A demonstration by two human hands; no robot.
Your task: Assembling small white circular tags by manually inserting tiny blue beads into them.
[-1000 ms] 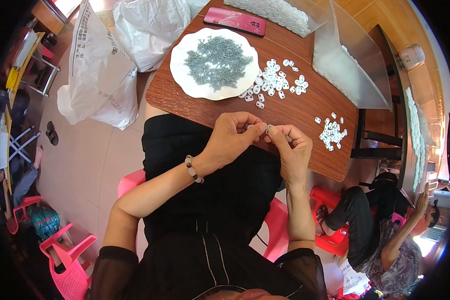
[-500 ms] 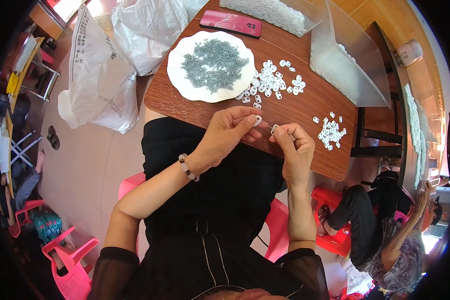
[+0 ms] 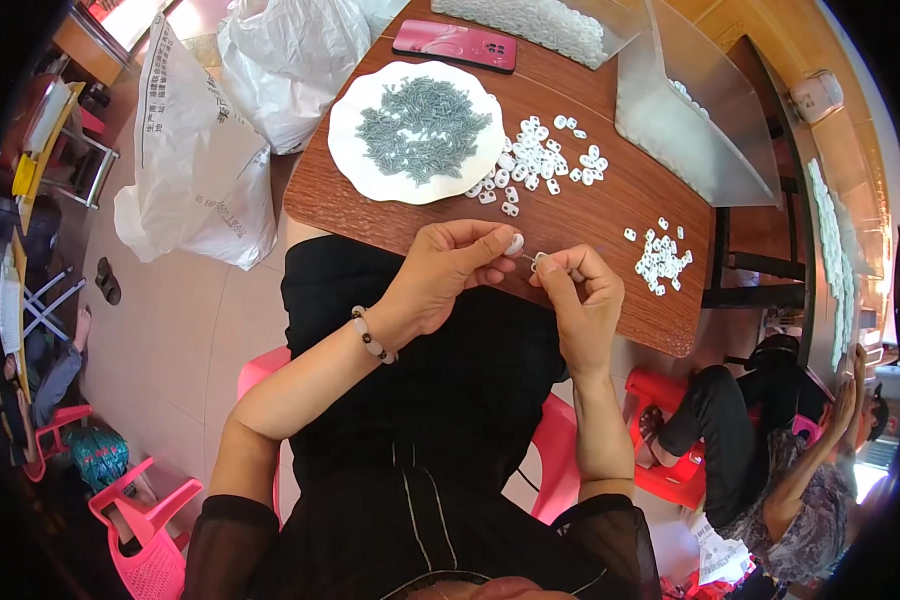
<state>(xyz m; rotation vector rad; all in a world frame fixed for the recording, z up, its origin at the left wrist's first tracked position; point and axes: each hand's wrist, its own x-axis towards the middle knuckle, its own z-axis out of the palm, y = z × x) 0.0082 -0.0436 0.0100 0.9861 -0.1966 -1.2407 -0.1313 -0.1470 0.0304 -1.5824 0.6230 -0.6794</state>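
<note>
Between thumb and fingers, my left hand pinches a small white oval plastic piece above the near edge of the table. Close beside it, my right hand is closed on a small white plastic piece with holes. A thin grey screw-like pin shows in the narrow gap between the two pieces; whether it joins both I cannot tell. Beyond my hands, a white scalloped plate holds a heap of small grey screws. Loose white two-hole pieces lie beside the plate.
A second pile of white pieces lies at the table's right. Behind are a pink phone and a clear bin. White sacks stand at left. Another person sits at right, near a red stool.
My right hand has moved slightly left, bringing its white piece closer to the one in my left hand. The left hand keeps its pinch.
</note>
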